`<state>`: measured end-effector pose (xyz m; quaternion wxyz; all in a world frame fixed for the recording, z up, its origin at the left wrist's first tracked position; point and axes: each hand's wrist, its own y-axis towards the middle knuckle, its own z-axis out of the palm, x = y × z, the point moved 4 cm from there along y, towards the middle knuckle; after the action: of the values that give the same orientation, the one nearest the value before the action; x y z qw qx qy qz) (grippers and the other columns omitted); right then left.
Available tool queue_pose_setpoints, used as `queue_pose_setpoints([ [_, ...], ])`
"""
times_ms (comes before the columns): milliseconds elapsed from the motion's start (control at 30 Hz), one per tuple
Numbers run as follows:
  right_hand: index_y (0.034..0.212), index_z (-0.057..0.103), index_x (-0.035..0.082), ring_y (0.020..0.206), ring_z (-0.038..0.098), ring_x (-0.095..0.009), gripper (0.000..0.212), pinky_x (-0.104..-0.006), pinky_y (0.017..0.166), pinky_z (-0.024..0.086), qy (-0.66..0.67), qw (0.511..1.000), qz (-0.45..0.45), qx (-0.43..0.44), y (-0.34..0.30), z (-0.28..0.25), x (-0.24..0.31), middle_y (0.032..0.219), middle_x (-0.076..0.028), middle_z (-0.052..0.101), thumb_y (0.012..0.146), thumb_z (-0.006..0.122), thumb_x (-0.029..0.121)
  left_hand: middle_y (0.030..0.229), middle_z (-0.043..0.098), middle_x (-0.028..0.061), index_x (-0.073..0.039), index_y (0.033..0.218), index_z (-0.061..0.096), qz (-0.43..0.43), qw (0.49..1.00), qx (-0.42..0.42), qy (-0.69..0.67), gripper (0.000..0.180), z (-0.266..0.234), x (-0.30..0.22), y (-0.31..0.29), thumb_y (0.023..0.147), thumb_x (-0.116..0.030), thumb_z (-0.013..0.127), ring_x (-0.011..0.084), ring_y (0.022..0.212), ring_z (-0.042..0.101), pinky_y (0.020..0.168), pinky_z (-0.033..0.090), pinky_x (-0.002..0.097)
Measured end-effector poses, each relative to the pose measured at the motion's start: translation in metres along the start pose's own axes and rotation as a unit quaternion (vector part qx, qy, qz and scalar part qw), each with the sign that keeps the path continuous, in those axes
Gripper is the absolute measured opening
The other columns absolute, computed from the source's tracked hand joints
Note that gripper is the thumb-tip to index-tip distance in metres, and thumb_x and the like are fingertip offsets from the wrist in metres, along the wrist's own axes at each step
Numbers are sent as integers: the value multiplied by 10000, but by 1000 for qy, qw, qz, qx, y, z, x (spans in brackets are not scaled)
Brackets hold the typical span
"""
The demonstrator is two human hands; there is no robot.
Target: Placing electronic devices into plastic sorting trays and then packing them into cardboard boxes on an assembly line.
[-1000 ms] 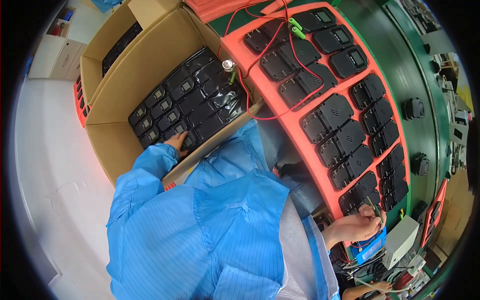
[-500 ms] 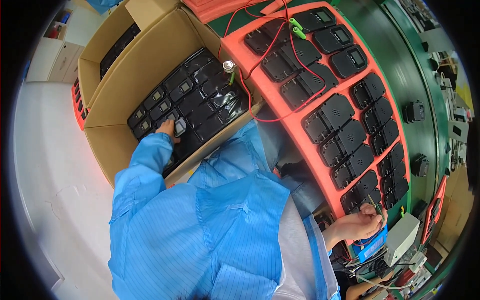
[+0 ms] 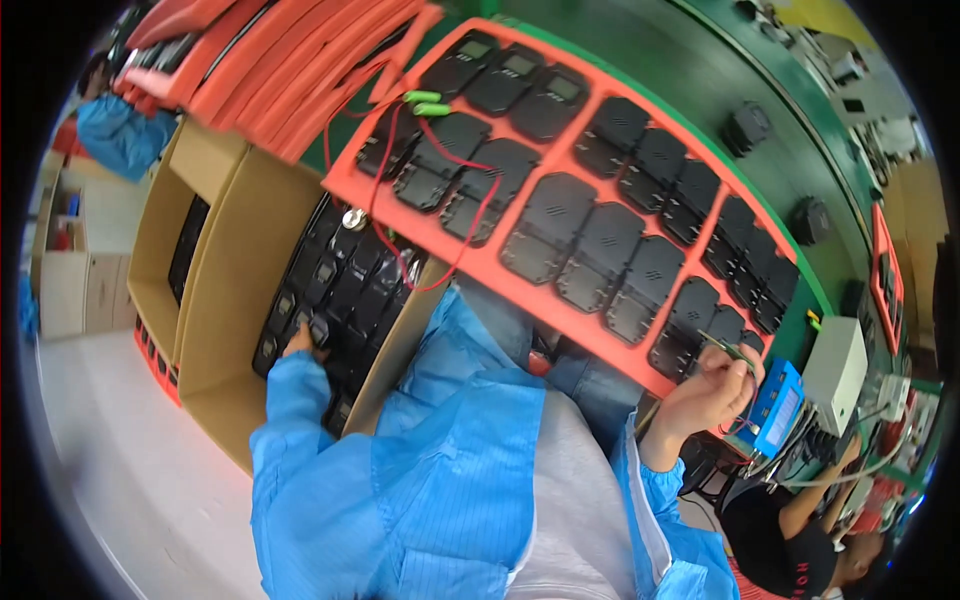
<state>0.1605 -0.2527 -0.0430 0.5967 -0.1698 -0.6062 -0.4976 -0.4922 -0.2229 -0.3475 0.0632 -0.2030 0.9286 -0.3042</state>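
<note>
My left hand [image 3: 299,342] reaches down into an open cardboard box [image 3: 246,290], its fingers closed on a small black device [image 3: 319,330] with a light screen. Around it, similar black devices lie in rows in a black tray [image 3: 340,300]. My right hand [image 3: 703,397] is raised at the near right end of an orange foam tray [image 3: 480,250], pinching a slender, thin-tipped tool [image 3: 724,347] whose exact kind I cannot make out. Black device housings [image 3: 607,255] fill the foam tray's pockets, several showing inner faces and a few with screens upward [image 3: 553,103].
A red wire [image 3: 378,190] with green clips [image 3: 430,108] loops over the foam tray. Stacked orange foam trays [image 3: 270,90] stand behind the box. Right of my right hand are a blue meter [image 3: 778,408] and a pale instrument box [image 3: 835,372]. Another person [image 3: 785,525] sits at lower right.
The whole view has turned, so the foam tray swings leftward and flatter and the stacked trays appear. My left hand stays in the box on the device; my right hand still pinches the tool.
</note>
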Motion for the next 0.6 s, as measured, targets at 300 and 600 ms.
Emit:
queue_pose_setpoints([
  [300,986,521,-3,607,443,-136,170,-264,553,353,85,996,2,34,0,-1,3,702,-65,505,899,479,136,1190,539,124,-15,1308,367,334,830,-131,-427,825,-296,-158,-201,639,-201,813,240,1019,570,892,449,382],
  [600,969,529,-4,641,500,-122,147,-248,581,408,108,992,32,60,-2,-9,7,792,-80,528,874,517,107,1003,618,215,6,1195,486,567,800,-187,60,824,-361,-606,-218,578,-458,775,312,944,609,811,464,373],
])
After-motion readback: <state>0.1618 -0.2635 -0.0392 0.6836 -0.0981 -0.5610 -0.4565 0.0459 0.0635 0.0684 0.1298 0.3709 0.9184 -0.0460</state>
